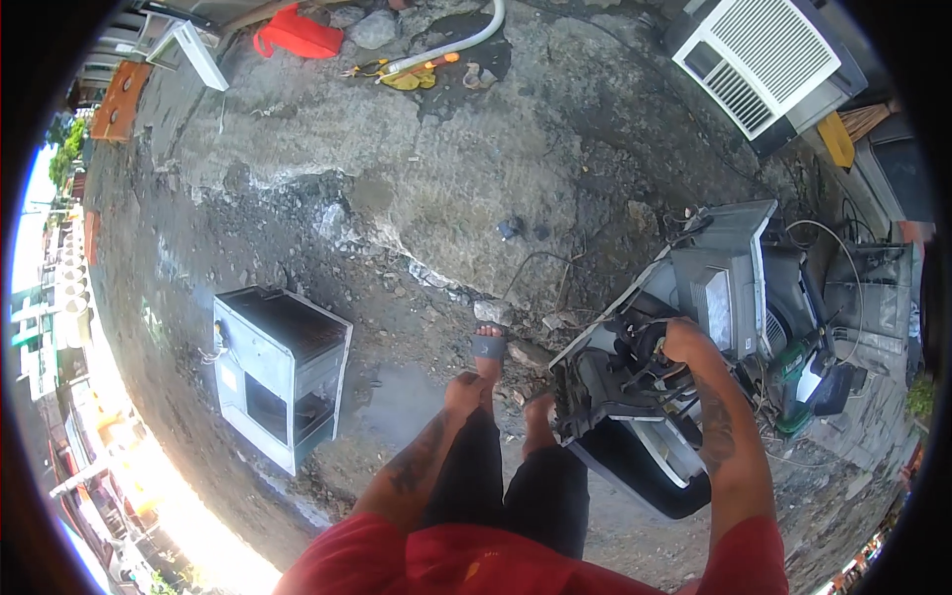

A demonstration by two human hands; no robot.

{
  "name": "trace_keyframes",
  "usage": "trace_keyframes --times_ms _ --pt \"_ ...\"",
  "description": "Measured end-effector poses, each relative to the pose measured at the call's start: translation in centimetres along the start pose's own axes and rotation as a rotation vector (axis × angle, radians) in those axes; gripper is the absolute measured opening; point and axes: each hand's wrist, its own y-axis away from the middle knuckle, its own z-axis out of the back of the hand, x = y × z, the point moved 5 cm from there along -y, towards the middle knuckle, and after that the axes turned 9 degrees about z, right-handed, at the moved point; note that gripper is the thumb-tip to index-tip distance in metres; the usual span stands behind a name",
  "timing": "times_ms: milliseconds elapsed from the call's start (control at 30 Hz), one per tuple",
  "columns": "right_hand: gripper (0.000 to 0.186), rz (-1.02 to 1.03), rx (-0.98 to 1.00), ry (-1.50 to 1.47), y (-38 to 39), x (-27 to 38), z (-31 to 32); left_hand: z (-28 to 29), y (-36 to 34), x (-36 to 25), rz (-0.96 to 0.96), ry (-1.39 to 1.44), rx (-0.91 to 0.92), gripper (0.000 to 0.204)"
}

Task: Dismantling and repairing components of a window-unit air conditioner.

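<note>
Clearly, dark tubing point(635, 335) lies beside the right hand point(684, 342).

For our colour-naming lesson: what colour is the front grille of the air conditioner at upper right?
White; the grille shows best in the head view.

A grey, opened appliance chassis point(593, 375) lies at the right, its dark inner parts point(632, 335) exposed.
</note>
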Motion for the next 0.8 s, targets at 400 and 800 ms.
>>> trace_keyframes --times_ms 400,800 --pt "0.022 0.052 -0.246 -0.212 1.2 -1.8 -0.6 14.6 16.7 7.3 0.719 -0.185 -0.32 0.039" --pt "0.039 0.042 -0.345 0.01 8.9 10.6 1.1 20.3 23.2 8.1 0.518 -0.304 -0.112 0.047"
